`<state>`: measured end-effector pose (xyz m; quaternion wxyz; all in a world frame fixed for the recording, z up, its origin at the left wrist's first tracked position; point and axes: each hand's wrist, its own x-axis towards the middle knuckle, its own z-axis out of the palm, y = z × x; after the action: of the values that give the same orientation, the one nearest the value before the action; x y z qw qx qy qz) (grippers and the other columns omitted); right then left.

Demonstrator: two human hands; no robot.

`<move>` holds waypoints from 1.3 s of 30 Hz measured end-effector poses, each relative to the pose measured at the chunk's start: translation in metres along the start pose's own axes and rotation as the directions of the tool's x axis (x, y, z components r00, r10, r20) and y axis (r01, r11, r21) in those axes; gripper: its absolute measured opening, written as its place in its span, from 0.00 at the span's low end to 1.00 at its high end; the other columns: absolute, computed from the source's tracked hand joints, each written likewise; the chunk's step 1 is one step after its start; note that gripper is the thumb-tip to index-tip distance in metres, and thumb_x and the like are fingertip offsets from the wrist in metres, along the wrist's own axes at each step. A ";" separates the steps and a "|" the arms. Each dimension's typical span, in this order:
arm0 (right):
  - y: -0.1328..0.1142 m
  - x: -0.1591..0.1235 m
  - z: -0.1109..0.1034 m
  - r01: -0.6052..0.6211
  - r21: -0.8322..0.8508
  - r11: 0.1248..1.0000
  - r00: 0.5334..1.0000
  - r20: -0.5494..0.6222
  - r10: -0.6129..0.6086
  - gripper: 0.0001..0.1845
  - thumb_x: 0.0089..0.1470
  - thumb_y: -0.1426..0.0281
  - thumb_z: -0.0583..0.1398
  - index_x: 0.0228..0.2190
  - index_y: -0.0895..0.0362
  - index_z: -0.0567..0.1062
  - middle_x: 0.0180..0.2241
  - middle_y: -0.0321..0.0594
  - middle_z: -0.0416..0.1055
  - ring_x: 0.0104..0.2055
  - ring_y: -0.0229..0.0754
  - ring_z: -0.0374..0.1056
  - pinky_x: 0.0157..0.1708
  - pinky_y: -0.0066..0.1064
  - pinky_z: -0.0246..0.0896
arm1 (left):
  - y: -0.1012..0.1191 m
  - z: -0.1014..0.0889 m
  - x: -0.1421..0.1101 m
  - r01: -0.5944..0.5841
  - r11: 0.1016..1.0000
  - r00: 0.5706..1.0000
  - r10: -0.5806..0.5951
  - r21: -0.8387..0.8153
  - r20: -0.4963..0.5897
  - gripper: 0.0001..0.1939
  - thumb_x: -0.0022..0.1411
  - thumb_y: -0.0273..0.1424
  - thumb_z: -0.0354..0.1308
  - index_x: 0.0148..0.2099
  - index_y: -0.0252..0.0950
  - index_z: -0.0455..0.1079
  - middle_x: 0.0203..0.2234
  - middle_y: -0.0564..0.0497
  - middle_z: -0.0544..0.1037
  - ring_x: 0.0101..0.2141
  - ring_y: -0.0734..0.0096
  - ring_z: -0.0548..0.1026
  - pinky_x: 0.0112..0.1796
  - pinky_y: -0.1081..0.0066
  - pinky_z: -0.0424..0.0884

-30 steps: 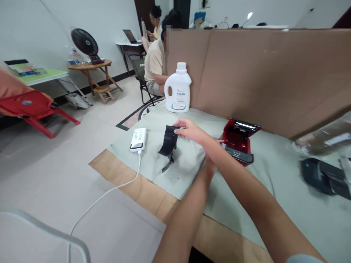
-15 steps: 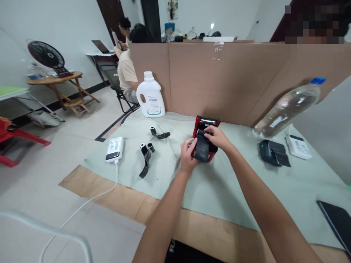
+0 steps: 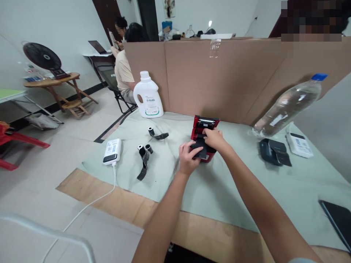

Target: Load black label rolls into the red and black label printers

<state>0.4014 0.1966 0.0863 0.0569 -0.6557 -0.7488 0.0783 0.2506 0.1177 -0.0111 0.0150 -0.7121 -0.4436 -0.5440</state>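
A small red printer (image 3: 204,126) with its lid up stands on the grey-green cloth (image 3: 219,182) in the middle of the table. My left hand (image 3: 187,157) grips a strip of black ribbon (image 3: 199,151) at the printer's front. My right hand (image 3: 214,139) pinches the same black ribbon over the open bay. Two more black ribbon rolls lie to the left, one (image 3: 144,159) with a loose tail and one (image 3: 157,134) farther back.
A white power bank (image 3: 112,151) with a cable lies at the cloth's left edge. A white detergent jug (image 3: 147,95) stands before a cardboard wall (image 3: 233,76). At right are a clear bottle (image 3: 287,106), a black device (image 3: 274,152), a white device (image 3: 298,144) and a dark tablet (image 3: 338,219). People sit behind.
My right hand carried the black ribbon from the left side of the cloth to the red printer. My left hand joined it there, and both now press the ribbon lower into the printer.
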 end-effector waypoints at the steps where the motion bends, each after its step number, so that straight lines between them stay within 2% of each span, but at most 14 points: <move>1: -0.004 0.002 -0.001 -0.010 -0.013 1.000 1.000 0.024 0.010 0.14 0.57 0.76 0.57 0.44 0.55 0.78 0.46 0.52 0.78 0.57 0.61 0.63 0.52 0.47 0.54 | 0.000 0.000 0.000 0.014 1.000 1.000 -0.014 0.005 0.010 0.15 0.59 0.25 0.63 0.46 0.45 0.82 0.51 0.45 0.76 0.51 0.57 0.72 0.54 0.57 0.69; 6: -0.016 0.004 -0.006 -0.060 -0.056 0.997 0.992 0.107 0.066 0.08 0.53 0.74 0.62 0.34 0.56 0.81 0.41 0.52 0.80 0.58 0.63 0.62 0.54 0.50 0.52 | 0.000 0.001 0.003 0.034 0.999 0.999 -0.035 0.015 0.041 0.14 0.58 0.26 0.63 0.45 0.44 0.83 0.46 0.46 0.79 0.48 0.57 0.71 0.52 0.57 0.69; 8: -0.010 -0.001 -0.007 -0.075 0.040 0.996 0.997 0.022 0.074 0.07 0.57 0.69 0.61 0.31 0.55 0.80 0.37 0.50 0.80 0.55 0.61 0.65 0.54 0.50 0.52 | 0.000 0.001 0.003 0.011 1.000 1.000 -0.012 0.011 0.026 0.12 0.59 0.27 0.63 0.44 0.44 0.83 0.44 0.46 0.80 0.47 0.57 0.71 0.52 0.58 0.69; 9: -0.004 -0.003 -0.006 -0.095 0.121 0.988 0.991 -0.078 0.105 0.10 0.59 0.66 0.60 0.30 0.55 0.80 0.37 0.49 0.79 0.53 0.60 0.66 0.54 0.50 0.53 | 0.001 0.001 0.003 -0.003 1.000 1.000 0.002 0.011 0.016 0.12 0.59 0.27 0.63 0.44 0.44 0.83 0.44 0.47 0.81 0.47 0.58 0.71 0.51 0.58 0.69; 10: 0.002 -0.004 -0.005 -0.114 0.219 0.969 0.965 -0.207 0.160 0.13 0.61 0.62 0.57 0.31 0.55 0.79 0.38 0.49 0.79 0.52 0.58 0.67 0.55 0.49 0.54 | 0.001 0.001 0.002 -0.018 1.000 1.000 0.017 0.014 0.012 0.12 0.60 0.27 0.63 0.44 0.44 0.83 0.43 0.47 0.81 0.46 0.58 0.71 0.51 0.58 0.68; 12: 0.016 -0.001 -0.001 -0.100 0.441 0.892 0.851 -0.427 0.306 0.17 0.64 0.59 0.53 0.37 0.56 0.77 0.44 0.51 0.77 0.52 0.55 0.67 0.56 0.46 0.56 | 0.002 0.001 0.000 -0.048 0.998 0.998 0.047 0.035 0.030 0.12 0.61 0.27 0.63 0.44 0.46 0.83 0.41 0.48 0.82 0.46 0.58 0.72 0.50 0.58 0.68; 14: 0.026 0.006 0.005 0.001 0.641 0.768 0.784 -0.477 0.397 0.19 0.65 0.60 0.51 0.46 0.58 0.74 0.51 0.53 0.74 0.53 0.50 0.67 0.55 0.41 0.59 | 0.003 0.001 -0.002 -0.082 0.995 0.995 0.078 0.062 0.065 0.12 0.62 0.27 0.63 0.45 0.47 0.83 0.39 0.48 0.82 0.46 0.58 0.73 0.50 0.58 0.67; 17: 0.030 0.011 0.018 0.105 0.798 0.593 0.838 -0.392 0.379 0.20 0.67 0.60 0.48 0.52 0.57 0.68 0.54 0.50 0.72 0.54 0.45 0.68 0.54 0.35 0.62 | 0.004 0.000 -0.004 -0.143 0.987 0.987 0.136 0.076 0.088 0.11 0.63 0.29 0.63 0.46 0.47 0.82 0.38 0.48 0.82 0.45 0.58 0.74 0.50 0.58 0.67; 20: 0.026 -0.009 0.037 0.141 0.793 0.593 0.851 -0.403 0.337 0.19 0.67 0.57 0.46 0.48 0.54 0.69 0.52 0.47 0.73 0.56 0.45 0.68 0.56 0.35 0.62 | 0.005 -0.002 -0.005 -0.165 0.983 0.984 0.158 0.081 0.078 0.09 0.64 0.32 0.63 0.45 0.46 0.82 0.37 0.48 0.83 0.44 0.58 0.74 0.50 0.58 0.67; 23: 0.023 -0.039 0.056 0.183 0.763 0.620 0.854 -0.436 0.283 0.15 0.63 0.60 0.49 0.44 0.53 0.69 0.60 0.50 0.67 0.63 0.47 0.63 0.57 0.38 0.63 | 0.007 -0.004 -0.005 -0.166 0.983 0.985 0.161 0.082 0.065 0.08 0.65 0.32 0.62 0.43 0.46 0.82 0.37 0.48 0.83 0.43 0.59 0.75 0.50 0.58 0.67; 26: 0.023 -0.053 0.066 0.154 0.857 0.492 0.881 -0.345 0.325 0.24 0.56 0.64 0.53 0.55 0.53 0.64 0.67 0.52 0.58 0.65 0.47 0.62 0.56 0.38 0.65 | 0.008 -0.004 -0.005 -0.165 0.983 0.985 0.160 0.079 0.065 0.07 0.65 0.32 0.62 0.42 0.46 0.81 0.39 0.48 0.83 0.44 0.59 0.75 0.50 0.58 0.68; 29: 0.023 -0.049 0.067 0.088 0.943 0.321 0.901 -0.213 0.377 0.35 0.53 0.65 0.54 0.62 0.53 0.57 0.68 0.51 0.57 0.65 0.46 0.62 0.59 0.39 0.64 | 0.007 -0.004 -0.002 -0.113 0.990 0.993 0.111 0.082 0.031 0.09 0.65 0.34 0.59 0.45 0.43 0.80 0.45 0.45 0.82 0.47 0.56 0.75 0.52 0.56 0.68; 34: 0.023 -0.041 0.067 0.041 0.973 0.228 0.915 -0.128 0.383 0.38 0.52 0.66 0.54 0.65 0.55 0.57 0.70 0.50 0.56 0.69 0.46 0.58 0.64 0.39 0.59 | -0.004 -0.002 0.005 -0.017 0.998 1.000 0.016 0.057 0.019 0.34 0.68 0.49 0.50 0.66 0.31 0.65 0.57 0.36 0.76 0.55 0.49 0.70 0.58 0.52 0.65; 39: 0.028 -0.037 0.074 0.073 0.987 0.142 0.933 -0.118 0.340 0.43 0.49 0.66 0.55 0.67 0.54 0.55 0.70 0.48 0.55 0.69 0.46 0.57 0.67 0.40 0.56 | -0.007 0.000 0.009 0.101 0.992 0.993 -0.105 0.077 0.053 0.29 0.75 0.46 0.41 0.65 0.35 0.66 0.55 0.40 0.78 0.52 0.54 0.72 0.54 0.57 0.64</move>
<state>0.4192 0.1603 0.0086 0.5794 -0.5274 -0.4342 0.4445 0.2461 0.1279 -0.0075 0.0003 -0.7024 -0.4999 -0.5067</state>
